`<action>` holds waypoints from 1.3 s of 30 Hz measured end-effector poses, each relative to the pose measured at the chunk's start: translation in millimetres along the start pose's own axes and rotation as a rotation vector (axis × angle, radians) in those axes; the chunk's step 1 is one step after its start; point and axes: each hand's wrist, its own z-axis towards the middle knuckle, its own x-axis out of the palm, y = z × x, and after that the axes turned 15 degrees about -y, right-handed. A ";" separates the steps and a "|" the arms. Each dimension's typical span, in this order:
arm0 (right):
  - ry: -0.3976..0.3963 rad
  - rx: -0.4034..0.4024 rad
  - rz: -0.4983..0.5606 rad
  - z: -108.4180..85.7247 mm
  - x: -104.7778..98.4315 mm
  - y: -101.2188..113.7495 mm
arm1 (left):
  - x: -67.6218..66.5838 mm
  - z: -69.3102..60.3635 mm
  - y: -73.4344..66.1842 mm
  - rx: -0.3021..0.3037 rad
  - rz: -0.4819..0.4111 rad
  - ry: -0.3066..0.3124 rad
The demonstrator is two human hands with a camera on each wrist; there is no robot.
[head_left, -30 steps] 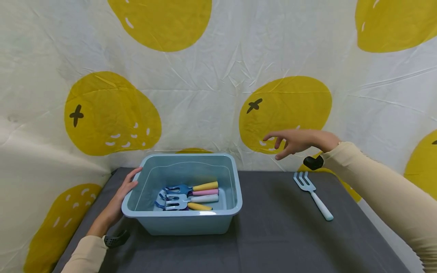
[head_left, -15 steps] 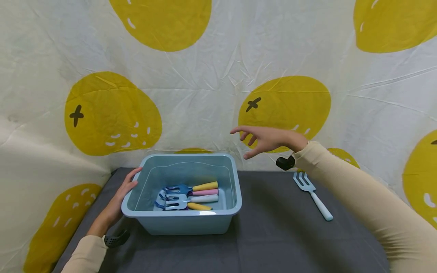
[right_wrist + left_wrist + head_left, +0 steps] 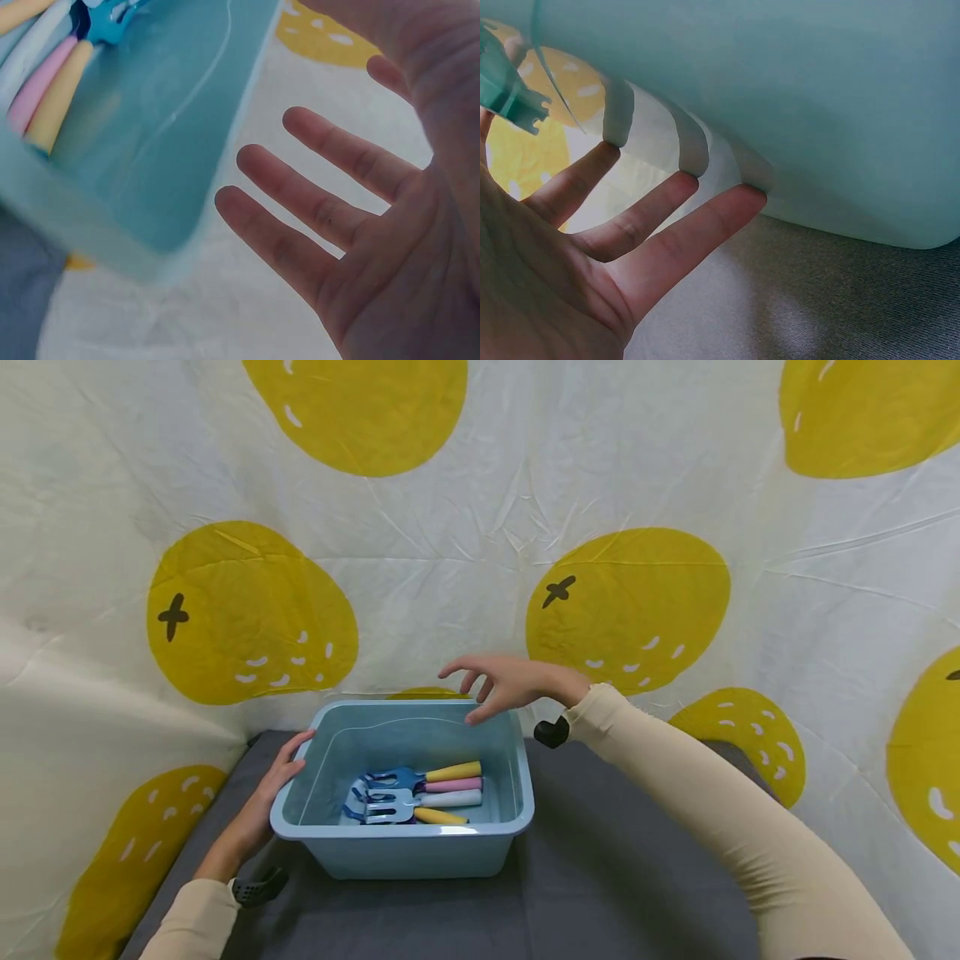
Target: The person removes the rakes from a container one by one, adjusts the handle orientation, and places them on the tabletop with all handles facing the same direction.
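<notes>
A light blue plastic tub point(image 3: 405, 856) stands on the dark cloth, left of centre. My left hand point(image 3: 258, 802) rests at its left rim. In the left wrist view, that hand's nearly straight fingertips point(image 3: 754, 196) touch the tub's outer wall. My right hand point(image 3: 517, 681) hovers in the air by the tub's back right corner, fingers spread and slightly bent, holding nothing. Inside the tub lie several hand forks: a blue one with a yellow handle point(image 3: 453, 771), a light blue one with a whitish handle point(image 3: 450, 798), others with a pink handle point(image 3: 453, 785) and another yellow handle point(image 3: 442, 817).
A dark grey cloth point(image 3: 600, 877) covers the table. Behind it hangs a white sheet point(image 3: 450, 585) printed with yellow shapes. The right sleeve point(image 3: 697, 785) crosses over the table's right side and hides part of it.
My right hand has moved left, from above the right side of the table to the tub's back right corner. A light blue fork on the table is now hidden by the arm. The left hand stays put.
</notes>
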 end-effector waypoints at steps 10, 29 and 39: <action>0.222 0.062 -0.035 36.6 43.0 9.1 | -0.2 -1.9 -1.5 -0.020 -0.002 -0.013; 0.527 0.291 -0.112 71.3 127.7 -7.8 | 4.3 0.9 -4.3 -0.012 -0.025 -0.036; 0.541 0.358 -0.228 74.5 149.3 -16.5 | 5.0 0.0 -1.2 -0.020 -0.030 -0.043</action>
